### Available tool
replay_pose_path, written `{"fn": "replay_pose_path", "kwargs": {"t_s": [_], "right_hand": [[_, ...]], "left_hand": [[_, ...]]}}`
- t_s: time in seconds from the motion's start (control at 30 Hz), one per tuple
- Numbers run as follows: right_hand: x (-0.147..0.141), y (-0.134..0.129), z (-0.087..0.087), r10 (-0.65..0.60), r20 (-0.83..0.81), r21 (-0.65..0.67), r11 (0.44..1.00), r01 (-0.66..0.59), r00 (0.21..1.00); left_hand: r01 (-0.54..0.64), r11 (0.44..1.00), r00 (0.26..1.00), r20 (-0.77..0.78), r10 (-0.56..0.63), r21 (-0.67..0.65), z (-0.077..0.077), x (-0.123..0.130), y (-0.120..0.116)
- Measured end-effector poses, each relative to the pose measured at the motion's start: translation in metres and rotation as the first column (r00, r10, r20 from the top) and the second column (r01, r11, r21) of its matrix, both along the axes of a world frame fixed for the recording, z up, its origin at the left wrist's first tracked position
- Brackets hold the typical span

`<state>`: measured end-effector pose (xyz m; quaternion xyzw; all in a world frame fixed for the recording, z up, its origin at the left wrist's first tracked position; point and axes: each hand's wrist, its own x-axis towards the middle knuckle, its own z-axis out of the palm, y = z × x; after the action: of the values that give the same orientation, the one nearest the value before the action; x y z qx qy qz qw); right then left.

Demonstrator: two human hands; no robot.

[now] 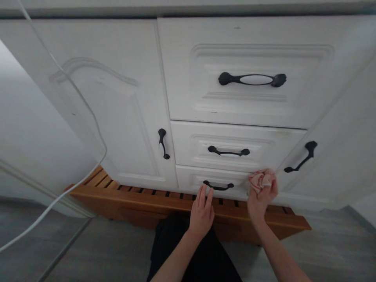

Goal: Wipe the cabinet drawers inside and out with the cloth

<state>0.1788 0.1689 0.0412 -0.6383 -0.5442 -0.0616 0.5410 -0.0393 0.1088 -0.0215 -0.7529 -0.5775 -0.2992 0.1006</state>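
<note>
A crumpled red-and-white cloth [259, 181] is clutched in the closed fingers of the right hand [262, 196], at the right edge of the white panelled bottom drawer [220, 177]. The left hand [202, 210] is held with fingers loosely extended at the left end of the curved black handle [220, 188] (whether contact is made cannot be told).
</note>
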Motion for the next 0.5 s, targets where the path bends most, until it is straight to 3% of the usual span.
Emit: {"fn": "replay_pose_path", "kwargs": {"t_s": [0.1,0.2,0.33,0.4,0.5], "right_hand": [[-0.048,0.02,-0.012,-0.073,0.039,0.05,0.996,0.071,0.997],[-0.098,0.018,-0.024,-0.009,0.224,0.073,0.997,-0.008,0.975],[-0.15,0.011,-0.032,0.061,0.322,0.033,0.997,-0.076,0.945],[-0.172,0.011,-0.031,0.223,0.382,-0.088,0.975,-0.205,0.897],[-0.205,0.017,-0.02,0.548,0.47,-0.277,0.836,-0.474,0.692]], "left_hand": [[-0.108,0.994,0.989,0.095,0.111,-0.032,-0.029,-0.026,-0.04],[-0.222,0.968,0.95,0.196,0.242,-0.117,-0.057,-0.041,-0.073],[-0.251,0.955,0.935,0.213,0.282,-0.161,-0.072,-0.04,-0.085],[-0.236,0.955,0.946,0.183,0.268,-0.181,-0.071,-0.037,-0.081],[-0.192,0.956,0.956,0.177,0.234,-0.222,-0.067,-0.036,-0.074]]}}
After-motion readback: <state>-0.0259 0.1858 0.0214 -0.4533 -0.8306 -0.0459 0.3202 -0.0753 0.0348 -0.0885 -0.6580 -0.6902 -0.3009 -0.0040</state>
